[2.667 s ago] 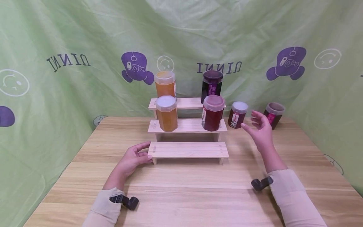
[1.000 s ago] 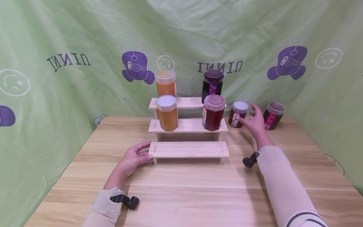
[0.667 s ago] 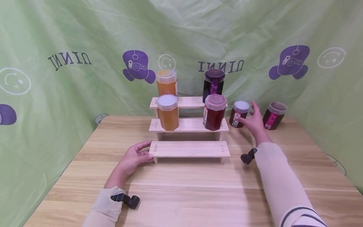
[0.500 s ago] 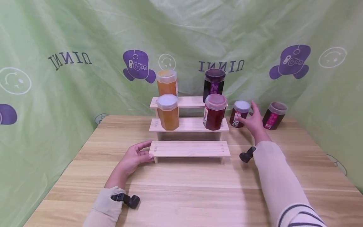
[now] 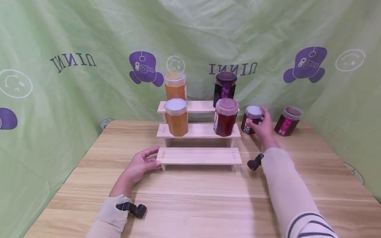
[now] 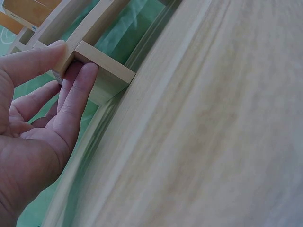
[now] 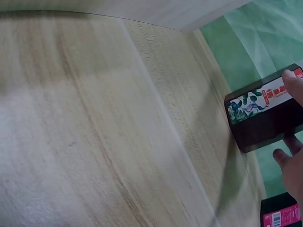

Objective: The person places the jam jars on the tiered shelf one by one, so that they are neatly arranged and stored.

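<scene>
In the head view, my right hand [image 5: 264,127] grips a small dark red jar [image 5: 248,130] with a whitish lid, to the right of the wooden tiered stand [image 5: 199,156]. The right wrist view puts the thumb on the flowered label of this jar [image 7: 258,137] and fingertips on its opposite side. It stands upright on the table. My left hand [image 5: 138,168] holds the left end of the stand's lowest step. Seen from the left wrist, its thumb lies on the upper edge of the stand [image 6: 106,64] while fingers reach under the board.
An orange jar [image 5: 175,89] and a dark purple jar [image 5: 225,89] stand on the top step. On the middle step are an amber jar [image 5: 177,124] and a red jar [image 5: 225,124]. Another dark jar [image 5: 287,124] with a pink label stands farther right, before the green curtain [image 5: 104,39].
My right hand has moved left from between the two table jars and closed around the nearer one. That jar has hardly shifted. My left hand has stayed on the stand.
</scene>
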The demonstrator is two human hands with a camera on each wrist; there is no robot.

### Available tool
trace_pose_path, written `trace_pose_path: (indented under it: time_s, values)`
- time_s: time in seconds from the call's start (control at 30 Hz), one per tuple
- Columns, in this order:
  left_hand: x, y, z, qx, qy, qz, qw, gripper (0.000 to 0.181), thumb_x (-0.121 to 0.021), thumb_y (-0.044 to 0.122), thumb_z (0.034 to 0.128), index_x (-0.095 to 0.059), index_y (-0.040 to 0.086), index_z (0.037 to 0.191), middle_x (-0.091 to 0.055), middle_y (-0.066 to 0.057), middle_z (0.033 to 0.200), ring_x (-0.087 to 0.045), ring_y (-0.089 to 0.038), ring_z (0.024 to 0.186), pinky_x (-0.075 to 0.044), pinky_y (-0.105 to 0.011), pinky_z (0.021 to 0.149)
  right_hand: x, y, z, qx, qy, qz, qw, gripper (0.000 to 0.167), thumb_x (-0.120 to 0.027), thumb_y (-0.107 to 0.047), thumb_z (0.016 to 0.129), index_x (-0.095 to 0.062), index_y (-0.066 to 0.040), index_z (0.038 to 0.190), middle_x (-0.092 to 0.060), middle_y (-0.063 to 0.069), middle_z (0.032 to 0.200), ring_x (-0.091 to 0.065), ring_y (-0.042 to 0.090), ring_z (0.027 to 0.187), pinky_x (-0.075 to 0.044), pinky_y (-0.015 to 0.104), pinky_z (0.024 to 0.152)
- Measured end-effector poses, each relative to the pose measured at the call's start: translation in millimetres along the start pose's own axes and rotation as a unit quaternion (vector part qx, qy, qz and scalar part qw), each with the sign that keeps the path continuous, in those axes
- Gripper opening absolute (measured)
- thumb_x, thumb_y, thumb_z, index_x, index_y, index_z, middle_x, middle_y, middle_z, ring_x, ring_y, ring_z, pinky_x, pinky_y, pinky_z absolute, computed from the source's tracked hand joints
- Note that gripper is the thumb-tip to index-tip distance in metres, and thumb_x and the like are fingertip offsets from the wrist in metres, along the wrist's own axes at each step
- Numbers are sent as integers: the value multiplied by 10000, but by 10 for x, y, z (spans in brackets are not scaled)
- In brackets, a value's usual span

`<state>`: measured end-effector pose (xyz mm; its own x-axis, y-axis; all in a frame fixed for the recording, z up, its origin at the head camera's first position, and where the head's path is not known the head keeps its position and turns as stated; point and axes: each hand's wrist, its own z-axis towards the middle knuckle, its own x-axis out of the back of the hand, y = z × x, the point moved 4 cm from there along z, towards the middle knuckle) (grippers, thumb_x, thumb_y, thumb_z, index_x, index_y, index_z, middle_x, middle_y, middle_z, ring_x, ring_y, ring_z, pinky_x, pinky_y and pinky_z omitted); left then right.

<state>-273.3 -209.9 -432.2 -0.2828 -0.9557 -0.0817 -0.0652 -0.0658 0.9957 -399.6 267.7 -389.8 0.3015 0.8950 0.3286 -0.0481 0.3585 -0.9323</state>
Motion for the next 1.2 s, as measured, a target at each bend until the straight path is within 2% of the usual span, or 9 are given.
trace_pose_path:
  time_s: [0.23, 0.6, 0.9, 1.2]
  values:
    - [-5, 6, 2, 26, -13, -2, 10000, 723, -617, -152, 839, -279, -95, 1476, -377, -343, 1400, -669, -165, 921, -585, -357, 867, -20, 21, 10, -66, 234, -20, 9997, 969, -749, -84, 839, -113, -190, 1562, -192, 161, 1590, -276, 390, 1405, -278, 529, 1162]
    - [8, 23, 0, 56, 55, 123, 9999, 718, -635, -138, 837, -302, -88, 1471, -458, -354, 1326, -673, -178, 926, -585, -365, 866, -41, 8, -56, 240, 508, -68, 9984, 891, -792, -131, 811, -237, -113, 1507, -307, 210, 1515, -380, 409, 1326, -368, 517, 1117]
    - [4, 10, -4, 89, 56, 54, 9999, 726, -633, -142, 838, -294, -81, 1478, -444, -346, 1342, -671, -176, 923, -583, -368, 870, -42, 11, -192, 233, 708, 126, 9971, 873, -807, -115, 789, -283, -102, 1488, -341, 197, 1496, -413, 406, 1301, -391, 481, 1111]
    - [4, 4, -4, 83, 69, 85, 9999, 723, -635, -139, 843, -298, -75, 1479, -520, -302, 1275, -673, -177, 918, -583, -371, 869, -11, 1, -348, 194, 732, 136, 9970, 883, -813, -118, 785, -284, -110, 1492, -338, 186, 1505, -413, 410, 1309, -398, 483, 1105]
